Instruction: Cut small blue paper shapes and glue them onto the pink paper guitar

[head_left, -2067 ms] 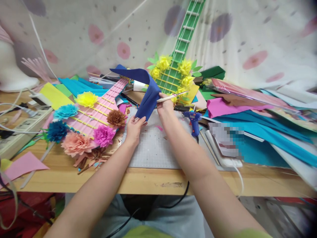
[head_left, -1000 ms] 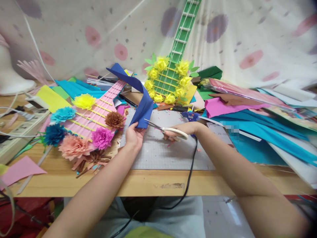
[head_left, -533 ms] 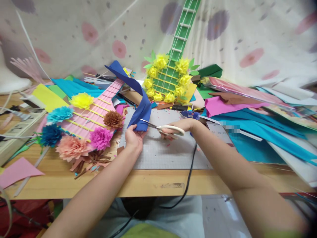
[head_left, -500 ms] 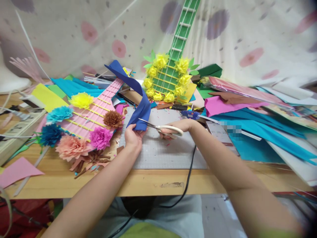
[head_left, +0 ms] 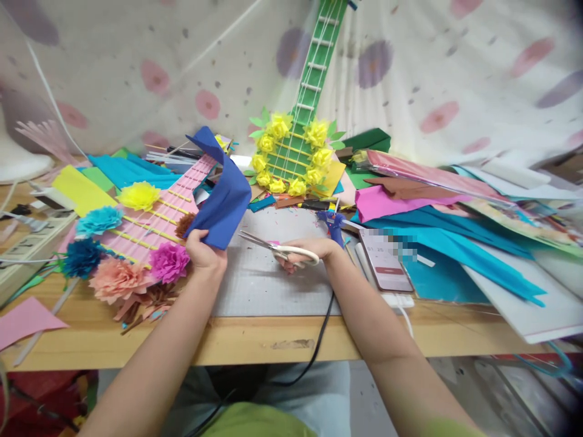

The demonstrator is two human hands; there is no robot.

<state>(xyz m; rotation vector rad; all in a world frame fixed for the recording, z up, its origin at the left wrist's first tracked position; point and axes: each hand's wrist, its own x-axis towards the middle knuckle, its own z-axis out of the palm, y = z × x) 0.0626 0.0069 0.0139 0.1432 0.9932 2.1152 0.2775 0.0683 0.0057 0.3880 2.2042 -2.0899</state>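
Whole back of the scene is taken up by a white spotted curtain (head_left: 218, 51), and in front of it a wooden table (head_left: 255, 349) is pretty much buried in coloured paper. A green toy guitar (head_left: 291, 156) is tilted near the curtain, its body ringed with yellow flowers, and its neck is cut off by the top of the view. A pink toy guitar (head_left: 157, 221) is laid on the left, decked with multicoloured paper flowers. Between the forearms a grey cutting mat (head_left: 273, 297) can be seen. The curved blue crepe paper strip (head_left: 225, 209) is held up over the mat's left side, partly across the pink guitar, its lower end pinched between the thumb and fingers of the left hand (head_left: 207, 255). By the right hand (head_left: 316, 246), the white-handled scissors (head_left: 274, 246) are gripped with fingers curled; whether they're through the loops can't be told. The blades are slightly parted, tips just beside the paper. Just past that hand, a blue glue gun (head_left: 336, 227) is partly hidden.
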